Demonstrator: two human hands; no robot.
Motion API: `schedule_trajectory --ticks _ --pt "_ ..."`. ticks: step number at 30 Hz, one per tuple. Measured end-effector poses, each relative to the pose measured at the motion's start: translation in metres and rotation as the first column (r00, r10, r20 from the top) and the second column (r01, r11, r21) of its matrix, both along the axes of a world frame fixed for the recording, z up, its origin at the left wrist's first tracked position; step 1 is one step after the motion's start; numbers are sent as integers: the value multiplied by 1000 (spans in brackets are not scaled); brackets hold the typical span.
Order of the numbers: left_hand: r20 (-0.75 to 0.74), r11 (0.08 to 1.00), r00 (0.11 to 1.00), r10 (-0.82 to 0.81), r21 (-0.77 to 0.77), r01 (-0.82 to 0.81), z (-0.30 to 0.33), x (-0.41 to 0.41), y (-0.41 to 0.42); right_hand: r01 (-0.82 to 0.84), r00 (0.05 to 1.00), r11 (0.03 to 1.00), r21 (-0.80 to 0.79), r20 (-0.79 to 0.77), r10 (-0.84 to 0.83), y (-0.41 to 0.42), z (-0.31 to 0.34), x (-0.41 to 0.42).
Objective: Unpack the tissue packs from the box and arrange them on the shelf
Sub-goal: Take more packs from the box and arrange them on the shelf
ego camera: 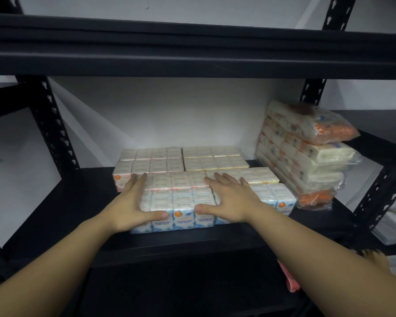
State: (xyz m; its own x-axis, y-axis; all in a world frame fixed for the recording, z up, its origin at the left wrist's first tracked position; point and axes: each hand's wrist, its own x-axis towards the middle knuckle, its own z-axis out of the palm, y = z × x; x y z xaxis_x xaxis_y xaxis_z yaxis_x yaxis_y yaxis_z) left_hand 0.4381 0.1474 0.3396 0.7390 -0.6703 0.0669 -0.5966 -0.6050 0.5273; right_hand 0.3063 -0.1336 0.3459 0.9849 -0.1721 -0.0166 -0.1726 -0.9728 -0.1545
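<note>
Both hands lie flat on top of the blue-printed tissue pack (181,207) at the front of the shelf (78,202). The left hand (133,202) has its fingers (137,181) straight and spread over the pack's left end, the thumb laid along the front face; the right hand (231,197) mirrors it, fingers (226,179) stretched forward and the thumb pressed to the front face just beside the left thumb. Neither hand curls round anything; they press and steady the pack. The step in hand appears to be seating this pack in its place, nudging it back against the row. Just beyond the fingertips sit more tissue packs (183,161) in flat rows, touching the one under the palms, and to the right of the right fingers another blue pack (277,197) lies alongside. Further right, well beyond those fingers, a stack of orange-wrapped tissue bundles (306,152) leans against the shelf's upright (311,92). The box is not in view. The next move likely calls for a level push until the front edge lines up with its neighbour, then lifting both palms off cleanly so the soft wrapping does not drag and skew the row, before returning for another pack.
</note>
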Motion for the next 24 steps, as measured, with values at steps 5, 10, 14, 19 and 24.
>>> schedule_trajectory --ticks 5,10,14,19,24 --pt "-24 994 996 88 67 -86 13 15 3 80 992 995 66 88 -86 -1 15 13" --pt "1 987 996 94 134 -93 23 36 -4 137 990 989 57 14 -138 -5 22 46" --pt "-20 976 991 130 176 -124 20 68 -9 155 988 987 36 -30 -154 -6 25 71" --pt "90 959 987 135 238 -153 12 103 -25 184 981 982 38 -73 -181 -7 20 99" --pt "224 931 973 61 340 -137 -3 121 -37 180 982 983 21 -54 -178 -8 11 104"
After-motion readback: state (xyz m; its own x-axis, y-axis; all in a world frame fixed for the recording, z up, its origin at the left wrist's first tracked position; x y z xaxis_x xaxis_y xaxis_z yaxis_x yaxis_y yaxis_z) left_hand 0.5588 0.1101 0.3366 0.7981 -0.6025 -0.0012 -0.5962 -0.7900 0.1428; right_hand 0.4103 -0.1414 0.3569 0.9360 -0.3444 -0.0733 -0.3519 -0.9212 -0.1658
